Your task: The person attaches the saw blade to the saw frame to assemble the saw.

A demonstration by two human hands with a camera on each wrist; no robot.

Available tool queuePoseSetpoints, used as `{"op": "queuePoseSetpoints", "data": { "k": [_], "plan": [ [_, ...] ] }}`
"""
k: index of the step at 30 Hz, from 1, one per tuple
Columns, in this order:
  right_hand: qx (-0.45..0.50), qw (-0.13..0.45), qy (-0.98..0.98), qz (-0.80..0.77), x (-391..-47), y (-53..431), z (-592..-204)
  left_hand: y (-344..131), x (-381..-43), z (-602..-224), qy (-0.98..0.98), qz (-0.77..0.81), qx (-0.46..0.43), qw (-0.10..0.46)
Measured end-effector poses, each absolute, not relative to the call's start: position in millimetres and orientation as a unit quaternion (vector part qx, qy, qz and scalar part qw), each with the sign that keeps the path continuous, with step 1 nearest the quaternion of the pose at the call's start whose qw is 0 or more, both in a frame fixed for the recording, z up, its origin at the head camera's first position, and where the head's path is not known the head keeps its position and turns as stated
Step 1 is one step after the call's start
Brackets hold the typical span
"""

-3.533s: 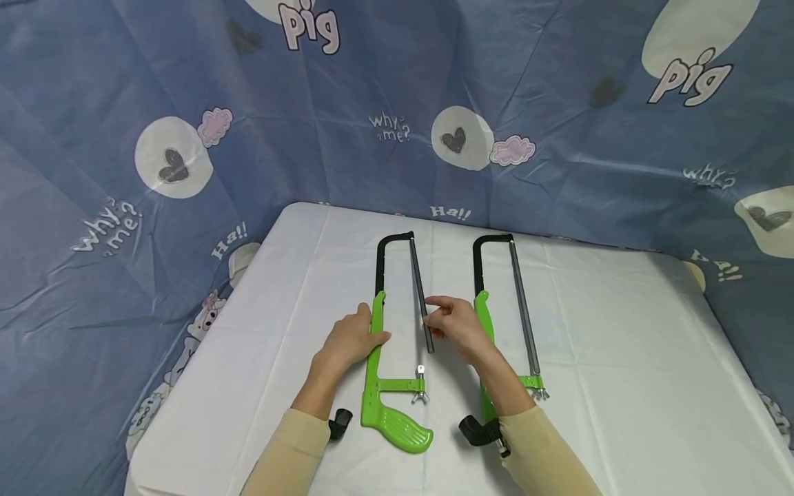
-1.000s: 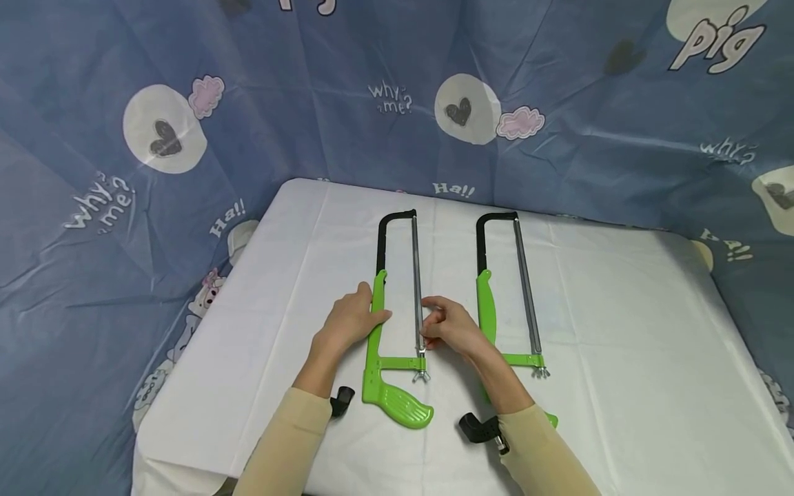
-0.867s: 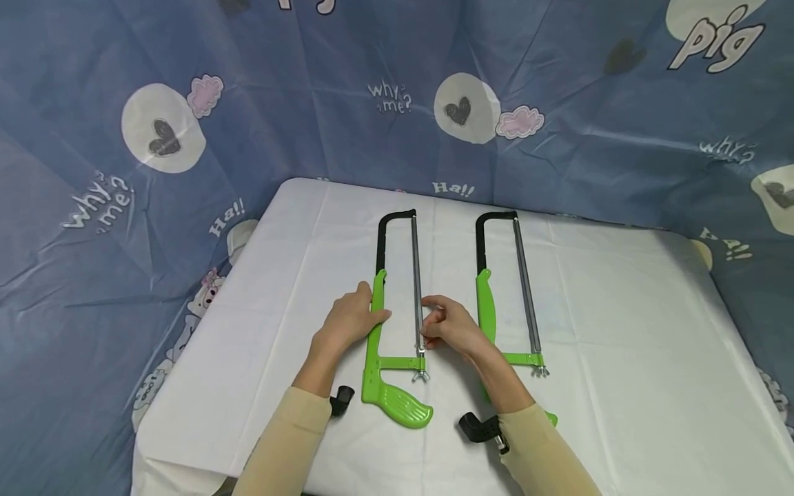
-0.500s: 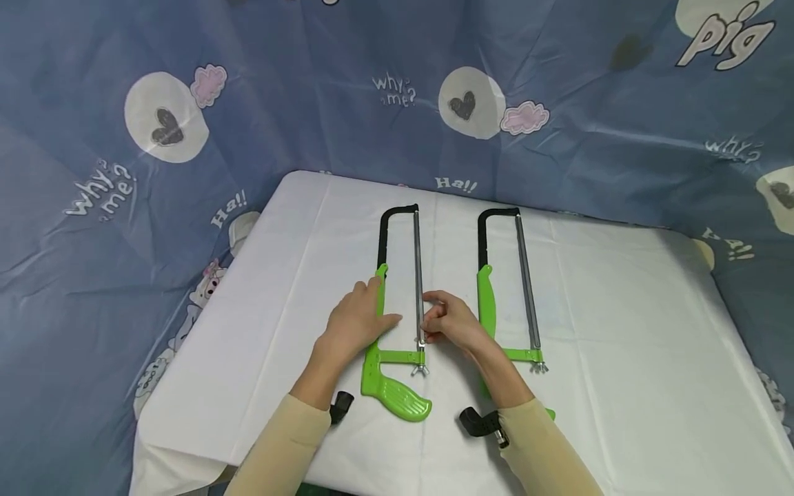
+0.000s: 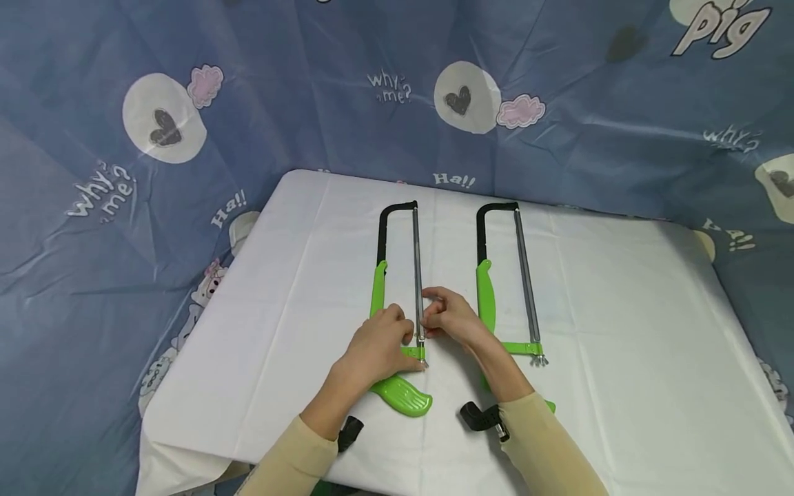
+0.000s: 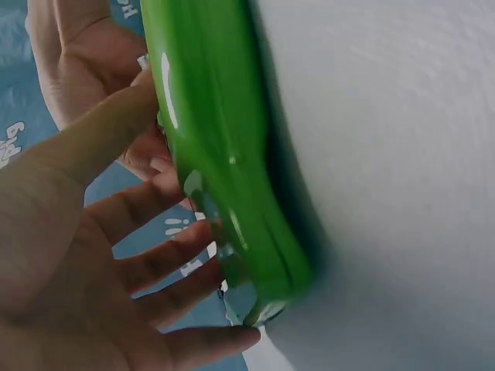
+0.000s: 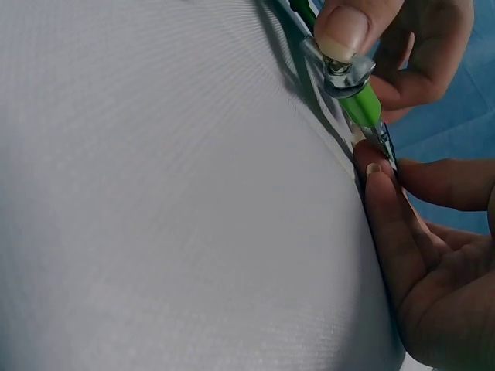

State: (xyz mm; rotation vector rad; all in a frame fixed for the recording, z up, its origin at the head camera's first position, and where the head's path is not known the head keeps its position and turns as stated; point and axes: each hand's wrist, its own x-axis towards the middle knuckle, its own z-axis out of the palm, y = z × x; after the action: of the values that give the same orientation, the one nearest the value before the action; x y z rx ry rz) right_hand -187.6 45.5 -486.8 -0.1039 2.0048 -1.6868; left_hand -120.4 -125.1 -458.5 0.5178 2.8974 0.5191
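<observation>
A green hacksaw (image 5: pixel 406 398) with a black front bow lies on the white cloth. Its grey blade (image 5: pixel 418 255) runs from the bow down to the fitting on the green crossbar. My right hand (image 5: pixel 453 317) pinches the blade's near end between thumb and fingers. Around the crossbar is my left hand (image 5: pixel 378 348); its straight thumb presses the wing nut (image 7: pixel 348 73) in the right wrist view. Its fingers spread beside the green frame (image 6: pixel 209 93) in the left wrist view. Whether the blade's near hole sits on its pin is hidden by the fingers.
A second green hacksaw (image 5: pixel 486 296) lies to the right, blade fitted, partly under my right forearm. Black wrist mounts (image 5: pixel 477 417) stick out beside both wrists. The white table (image 5: pixel 633 331) reaches back to a blue printed cloth (image 5: pixel 322 117).
The blade has swung from slanted to nearly in line with the fitting, my right hand holding it. My left hand has let go of the green frame and moved down to the wing nut.
</observation>
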Motion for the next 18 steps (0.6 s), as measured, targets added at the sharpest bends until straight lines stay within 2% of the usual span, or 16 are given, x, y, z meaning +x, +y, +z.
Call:
{"op": "queuePoseSetpoints", "data": {
  "k": [11, 18],
  "plan": [
    [-0.041, 0.251, 0.743, -0.619, -184, 42, -485, -124, -120, -462, 0.966, 0.178, 0.182, 0.053],
    [-0.047, 0.247, 0.752, -0.61, -180, 40, -475, -122, -119, -461, 0.962, 0.203, 0.175, 0.058]
  ]
}}
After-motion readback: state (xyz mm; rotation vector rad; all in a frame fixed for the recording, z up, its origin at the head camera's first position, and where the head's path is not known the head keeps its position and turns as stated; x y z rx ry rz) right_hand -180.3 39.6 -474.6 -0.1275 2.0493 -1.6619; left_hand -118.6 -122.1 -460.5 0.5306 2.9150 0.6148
